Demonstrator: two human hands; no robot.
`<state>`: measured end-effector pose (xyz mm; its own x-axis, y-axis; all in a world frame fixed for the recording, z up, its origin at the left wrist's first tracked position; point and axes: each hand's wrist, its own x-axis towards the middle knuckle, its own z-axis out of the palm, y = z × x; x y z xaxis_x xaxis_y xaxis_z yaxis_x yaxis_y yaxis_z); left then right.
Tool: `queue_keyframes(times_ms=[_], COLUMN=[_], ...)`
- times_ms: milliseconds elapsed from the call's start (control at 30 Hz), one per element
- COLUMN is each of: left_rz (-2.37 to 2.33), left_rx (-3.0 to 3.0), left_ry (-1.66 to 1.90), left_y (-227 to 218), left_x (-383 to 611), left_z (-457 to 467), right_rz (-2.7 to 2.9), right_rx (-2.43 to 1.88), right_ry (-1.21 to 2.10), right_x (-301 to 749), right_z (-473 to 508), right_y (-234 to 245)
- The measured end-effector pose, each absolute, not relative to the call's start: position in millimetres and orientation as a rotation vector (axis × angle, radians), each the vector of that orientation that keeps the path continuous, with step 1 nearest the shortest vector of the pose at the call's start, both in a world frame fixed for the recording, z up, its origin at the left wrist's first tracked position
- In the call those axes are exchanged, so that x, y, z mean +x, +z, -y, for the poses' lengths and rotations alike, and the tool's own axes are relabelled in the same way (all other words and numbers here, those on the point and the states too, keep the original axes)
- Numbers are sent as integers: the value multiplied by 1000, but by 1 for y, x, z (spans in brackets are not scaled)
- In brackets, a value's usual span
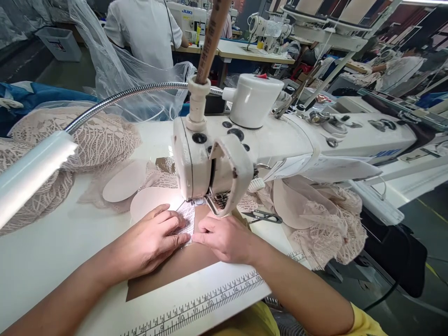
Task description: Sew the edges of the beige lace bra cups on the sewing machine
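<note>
On the sewing machine point(196, 158) bed, a light lace piece point(189, 224) lies under the presser foot point(199, 201). My left hand point(154, 240) rests over the lace from the left, its bent fingers pressing and gripping it near the needle area. My right hand point(226, 238) is curled at the lace's right edge, thumb and forefinger closed on its border. The fingertips of both hands nearly meet there. A smooth pale cup point(150, 200) lies just behind my left hand. Beneath the hands is a brown sheet point(164, 275).
Thread snips point(262, 216) lie right of the needle. Beige lace pieces point(322, 219) are heaped at the right, with more lace cups point(94, 135) at the left. A lamp point(35, 172) reaches in from the left. A printed ruler point(196, 308) runs along the front edge. A person point(140, 32) sits ahead.
</note>
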<state>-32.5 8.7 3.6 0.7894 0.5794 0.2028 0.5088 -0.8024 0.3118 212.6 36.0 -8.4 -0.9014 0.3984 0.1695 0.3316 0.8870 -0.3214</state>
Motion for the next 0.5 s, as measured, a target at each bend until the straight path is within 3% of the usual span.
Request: queue_keyframes(times_ms=[500], left_rz=[-809], left_rx=[2823], left_ry=[382], left_y=[6], left_x=[-31], left_z=[-8], right_rz=[2762], right_rx=[-565], right_ry=[406], right_x=[213], right_z=[-33], right_y=[-9])
